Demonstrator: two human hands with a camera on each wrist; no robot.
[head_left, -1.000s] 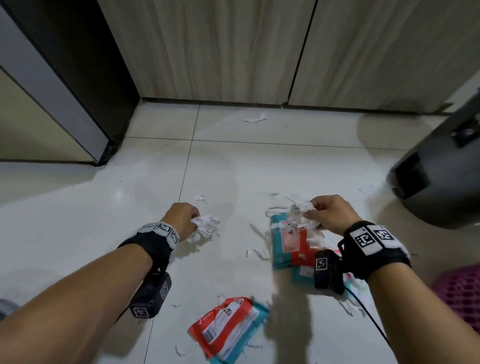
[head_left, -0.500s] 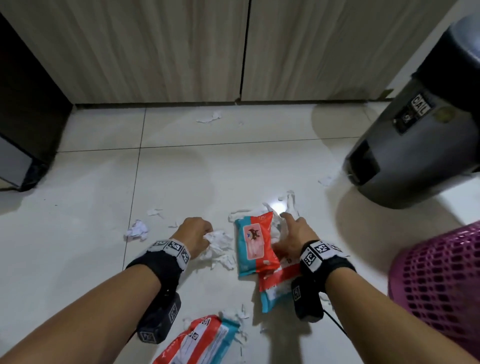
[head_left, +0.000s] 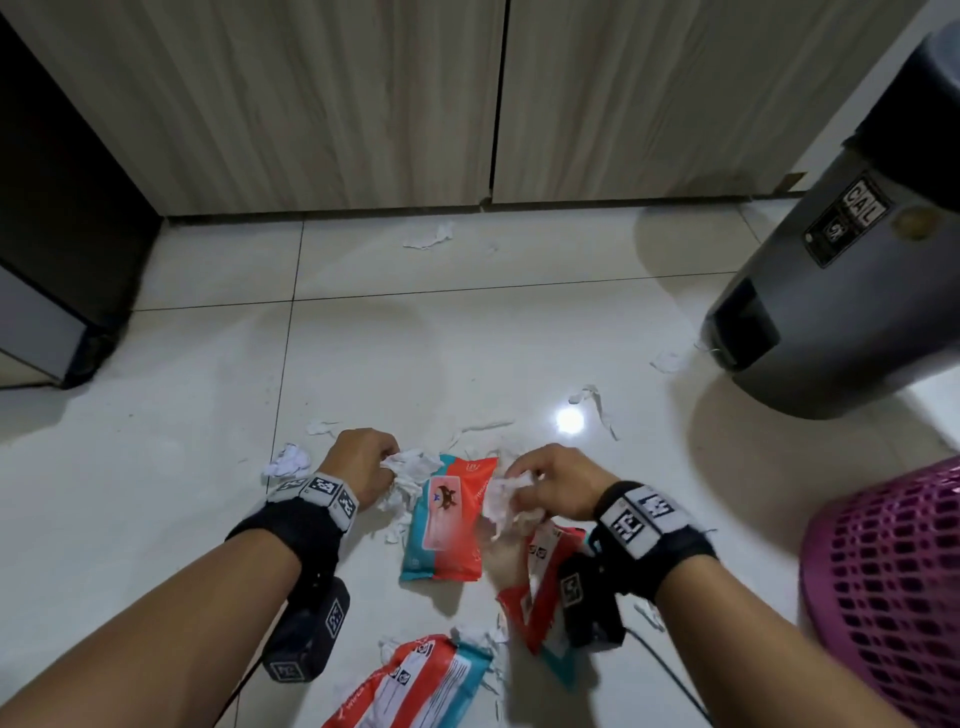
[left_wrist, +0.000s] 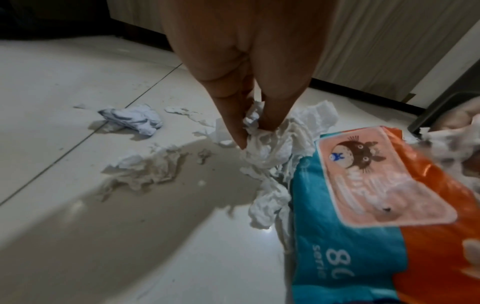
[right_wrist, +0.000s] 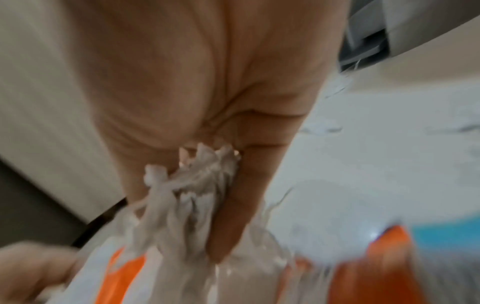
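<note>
An orange and teal wet-wipe pack (head_left: 445, 519) (left_wrist: 384, 207) lies on the white tile floor between my hands. My left hand (head_left: 363, 462) (left_wrist: 249, 127) pinches a wad of torn white tissue (head_left: 410, 467) (left_wrist: 275, 148) at the pack's left edge. My right hand (head_left: 550, 480) (right_wrist: 207, 185) grips another bunch of white tissue (head_left: 506, 499) (right_wrist: 187, 197) at the pack's right edge. A second pack (head_left: 545, 587) lies under my right wrist and a third pack (head_left: 421, 680) lies nearer to me. The right wrist view is blurred.
Torn tissue scraps (head_left: 428, 236) and a crumpled wad (head_left: 288, 460) (left_wrist: 132, 118) litter the floor. A grey bin (head_left: 831, 291) lies tipped at the right. A pink mesh basket (head_left: 888, 592) stands at the lower right. Wooden cabinet doors (head_left: 363, 104) close off the back.
My right hand has lifted from the floor by the pack and now grips tissue. My left hand has moved right to the pack's edge with its tissue. The camera came closer.
</note>
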